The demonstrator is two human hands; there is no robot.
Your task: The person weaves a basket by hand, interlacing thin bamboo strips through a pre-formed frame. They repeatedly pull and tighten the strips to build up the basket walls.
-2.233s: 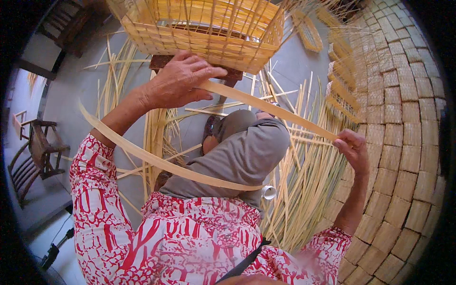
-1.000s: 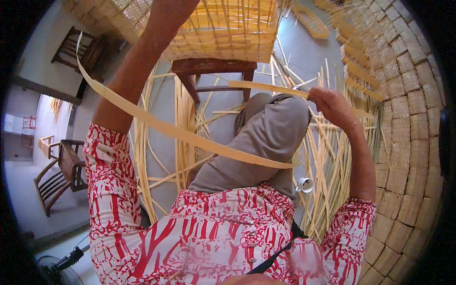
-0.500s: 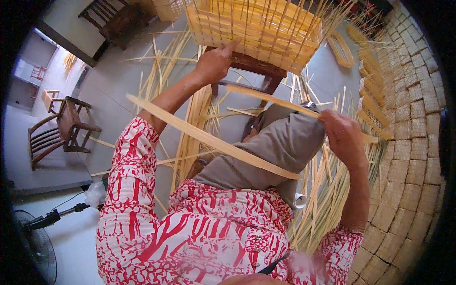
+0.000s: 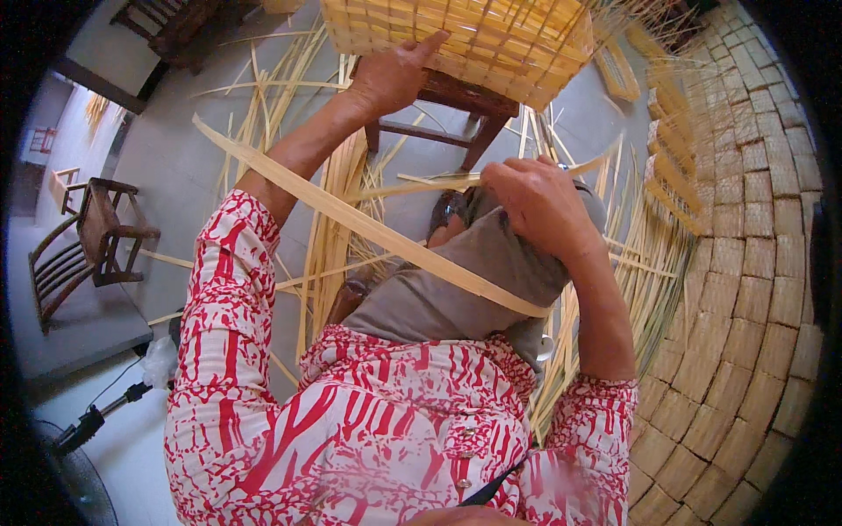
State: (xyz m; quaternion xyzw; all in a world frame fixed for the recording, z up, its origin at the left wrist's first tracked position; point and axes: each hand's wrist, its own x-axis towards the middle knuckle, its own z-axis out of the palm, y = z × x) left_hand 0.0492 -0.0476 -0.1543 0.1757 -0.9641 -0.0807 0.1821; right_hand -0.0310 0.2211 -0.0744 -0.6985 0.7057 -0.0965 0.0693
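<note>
Grey concrete floor (image 4: 189, 167) littered with loose bamboo splints; a half-woven bamboo basket (image 4: 456, 39) sits on a low wooden stool (image 4: 438, 110). Left hand (image 4: 390, 77) lies flat on the basket wall, fingers together; right hand (image 4: 535, 202) pinches a thin splint (image 4: 421, 186), while a broad bamboo strip (image 4: 368, 228) crosses the lap. Risk: unclamped basket may skid off the stool under the press, and the strip could slip floorward.

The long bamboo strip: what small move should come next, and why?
Probably feed the bamboo strip toward the woven basket. The left hand already rests on the basket's wall, while the right hand holds a strip above the knee.
</note>
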